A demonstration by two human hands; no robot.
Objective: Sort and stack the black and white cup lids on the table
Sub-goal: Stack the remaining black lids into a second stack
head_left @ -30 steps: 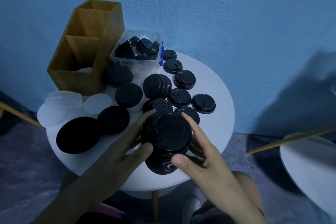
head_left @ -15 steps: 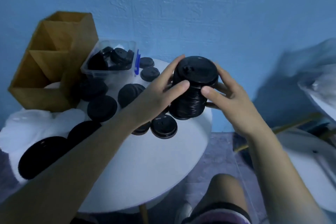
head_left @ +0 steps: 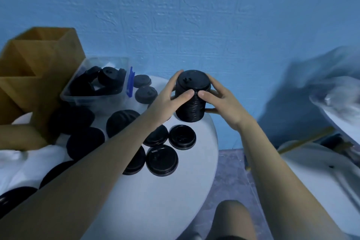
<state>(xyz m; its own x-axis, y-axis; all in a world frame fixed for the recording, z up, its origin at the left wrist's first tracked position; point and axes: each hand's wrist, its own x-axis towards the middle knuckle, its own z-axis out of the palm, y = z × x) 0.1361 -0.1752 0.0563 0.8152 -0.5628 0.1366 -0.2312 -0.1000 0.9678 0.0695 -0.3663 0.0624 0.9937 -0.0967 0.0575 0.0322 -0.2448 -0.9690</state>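
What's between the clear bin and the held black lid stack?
Head view: a far black lid and a nearer black lid flat on the table, then the left hand gripping the stack.

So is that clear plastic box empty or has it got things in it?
Not empty: the clear plastic box holds a loose pile of black lids, visible through its open top.

A single head-worn view looks forward and steeply down, close over the worktop (head_left: pixel 155 200), facing the blue wall (head_left: pixel 194 15).
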